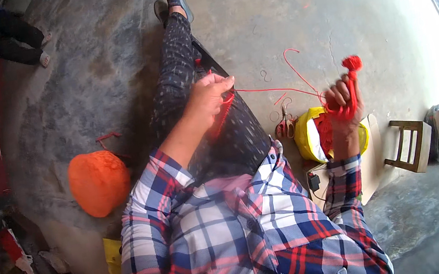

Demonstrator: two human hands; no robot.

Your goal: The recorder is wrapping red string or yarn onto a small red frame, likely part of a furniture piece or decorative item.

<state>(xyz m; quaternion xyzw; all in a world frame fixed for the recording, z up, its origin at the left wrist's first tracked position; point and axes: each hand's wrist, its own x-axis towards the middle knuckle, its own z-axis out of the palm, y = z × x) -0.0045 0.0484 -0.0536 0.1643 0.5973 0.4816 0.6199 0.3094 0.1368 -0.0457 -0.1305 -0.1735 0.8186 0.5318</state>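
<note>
My left hand [206, 103] is over my lap, its thumb and fingers pinched on a thin red cord [275, 89]. Below that hand hangs a red knotted strip [222, 119], partly blurred against my dark trousers. The cord runs taut across to my right hand [341, 96], which is raised to the right with its fingers curled round a bundle of red cord. A fluffy red tassel-like end [352, 63] sticks up above my right fist. One loose length of cord [293, 65] curves up beside the fist. What the left fingertips pinch exactly is partly hidden.
Under my right arm stands a yellow bag [304, 138] with red material inside. Scissors [287, 126] lie beside it. A wooden stool [409, 146] is at the right, an orange cushion [100, 183] at the left. Another person's legs [16, 34] show at the far left.
</note>
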